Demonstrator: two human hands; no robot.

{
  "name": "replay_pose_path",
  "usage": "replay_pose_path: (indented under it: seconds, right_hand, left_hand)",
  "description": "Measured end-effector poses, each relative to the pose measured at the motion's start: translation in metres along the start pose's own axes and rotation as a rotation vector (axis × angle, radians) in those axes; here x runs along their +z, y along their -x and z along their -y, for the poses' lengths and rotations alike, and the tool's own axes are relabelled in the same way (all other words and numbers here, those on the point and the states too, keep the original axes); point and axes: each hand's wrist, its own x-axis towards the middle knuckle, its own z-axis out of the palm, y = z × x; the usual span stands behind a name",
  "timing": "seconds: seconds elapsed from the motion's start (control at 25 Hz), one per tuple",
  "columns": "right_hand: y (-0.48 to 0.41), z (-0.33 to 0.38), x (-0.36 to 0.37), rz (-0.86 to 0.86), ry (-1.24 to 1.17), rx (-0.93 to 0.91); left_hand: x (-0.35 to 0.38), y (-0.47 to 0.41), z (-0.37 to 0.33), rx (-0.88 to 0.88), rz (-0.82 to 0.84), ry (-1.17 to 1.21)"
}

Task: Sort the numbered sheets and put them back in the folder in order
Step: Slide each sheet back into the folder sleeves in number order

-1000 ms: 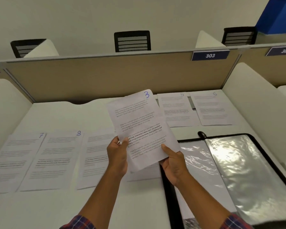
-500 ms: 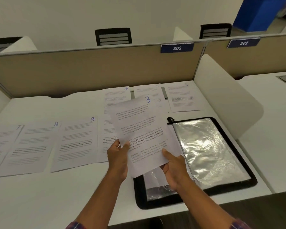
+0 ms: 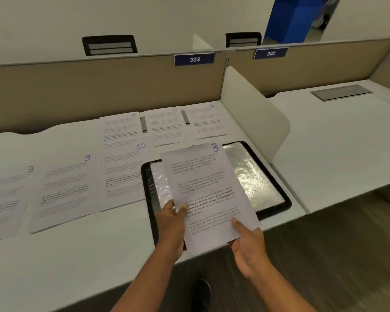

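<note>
White desk [image 3: 77,255] carries sheet 8 [image 3: 7,194], sheet 9 [image 3: 65,188] and sheet 10 [image 3: 122,172] left of the folder [image 3: 286,203]. Left hand [image 3: 173,224] and right hand [image 3: 248,246] each pinch the lower part of sheet 3 [image 3: 207,188], thumbs on top. A second ago it was more left; now it hangs over the folder, so I judge inserting comes next.

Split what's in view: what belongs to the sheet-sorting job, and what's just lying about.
Job:
sheet 3, held by left hand and right hand
folder
sheet 4
sheet 6
sheet 8
sheet 9
sheet 10
sheet with blurred number

Lying about:
label 303
label 302
chair backs
metal plate
</note>
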Motion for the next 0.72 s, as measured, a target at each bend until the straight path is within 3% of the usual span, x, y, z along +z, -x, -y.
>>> replay_pose_path:
  seconds: [0.36, 0.64, 0.72]
  right_hand:
    - [0.0, 0.043, -0.083, -0.096, -0.009, -0.035]
    - [-0.047, 0.103, -0.151, -0.114, 0.021, 0.027]
    - [-0.061, 0.118, -0.173, -0.102, 0.027, 0.052]
  left_hand:
    - [0.069, 0.03, 0.052, -0.023, 0.074, -0.172]
    - [0.132, 0.004, 0.065, 0.068, -0.107, -0.216]
    - [0.141, -0.013, 0.068, 0.176, -0.131, -0.388]
